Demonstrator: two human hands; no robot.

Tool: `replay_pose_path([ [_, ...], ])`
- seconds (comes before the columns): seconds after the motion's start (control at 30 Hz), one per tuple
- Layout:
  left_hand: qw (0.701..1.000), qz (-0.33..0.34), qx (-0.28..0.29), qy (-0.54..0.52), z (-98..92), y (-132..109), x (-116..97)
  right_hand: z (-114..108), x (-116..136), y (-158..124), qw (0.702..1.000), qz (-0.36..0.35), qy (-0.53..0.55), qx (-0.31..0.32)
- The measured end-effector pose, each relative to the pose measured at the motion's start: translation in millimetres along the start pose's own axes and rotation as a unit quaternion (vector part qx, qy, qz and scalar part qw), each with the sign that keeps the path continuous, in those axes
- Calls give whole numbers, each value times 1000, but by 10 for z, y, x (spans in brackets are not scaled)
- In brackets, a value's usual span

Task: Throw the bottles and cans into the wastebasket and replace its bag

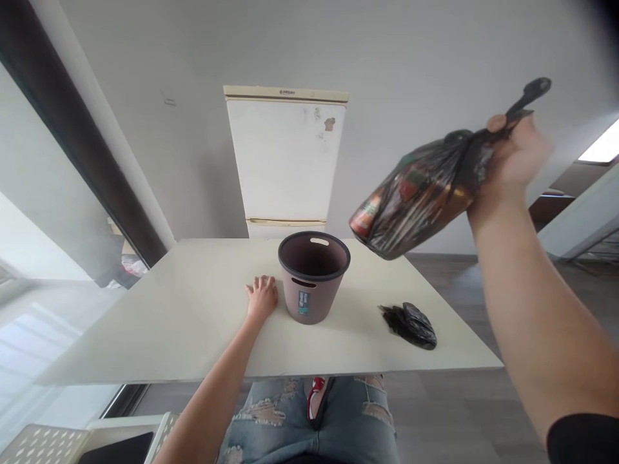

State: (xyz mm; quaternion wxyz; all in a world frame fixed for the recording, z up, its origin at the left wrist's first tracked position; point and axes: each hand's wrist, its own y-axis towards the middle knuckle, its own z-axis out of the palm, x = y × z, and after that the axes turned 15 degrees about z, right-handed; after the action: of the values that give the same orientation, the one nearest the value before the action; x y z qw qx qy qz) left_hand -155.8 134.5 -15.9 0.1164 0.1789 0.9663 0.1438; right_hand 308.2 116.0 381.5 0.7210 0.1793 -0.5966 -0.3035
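Note:
High on the right, my right hand [512, 154] grips the gathered neck of a filled black garbage bag [420, 193]. The bag hangs tilted in the air, and red and orange packaging shows through its thin plastic. My left hand [262, 295] rests on the white table [207, 322] with fingers spread, just left of a mauve trash can [312, 283]. The trash can stands upright with a dark rim and handle slots, and its visible inside is dark with no liner over the rim. A crumpled black plastic bag [411, 325] lies on the table to the right of it.
A white refrigerator [285, 154] stands behind the table against the grey wall. A white basket [126, 425] with a dark thing in it sits low at the left. My legs [314, 419] are just below the table's front edge.

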Motion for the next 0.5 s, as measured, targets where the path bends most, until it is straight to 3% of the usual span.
replay_pose_path([
  [0.1, 1000, 2, 7, 19, -9, 9, -5, -470, -214, -126, 999, -31, 14, -36],
  [0.2, 999, 4, 14, 33, -10, 22, -18, -724, -595, -313, 998, 48, 23, -30],
  [0.33, 999, 4, 18, 50, -22, 34, -32, -700, -1130, -496, 985, 163, 34, -51],
  [0.5, 998, 2, 25, 59, -42, 45, -33, -475, -1599, -444, 972, 195, 81, -103],
])
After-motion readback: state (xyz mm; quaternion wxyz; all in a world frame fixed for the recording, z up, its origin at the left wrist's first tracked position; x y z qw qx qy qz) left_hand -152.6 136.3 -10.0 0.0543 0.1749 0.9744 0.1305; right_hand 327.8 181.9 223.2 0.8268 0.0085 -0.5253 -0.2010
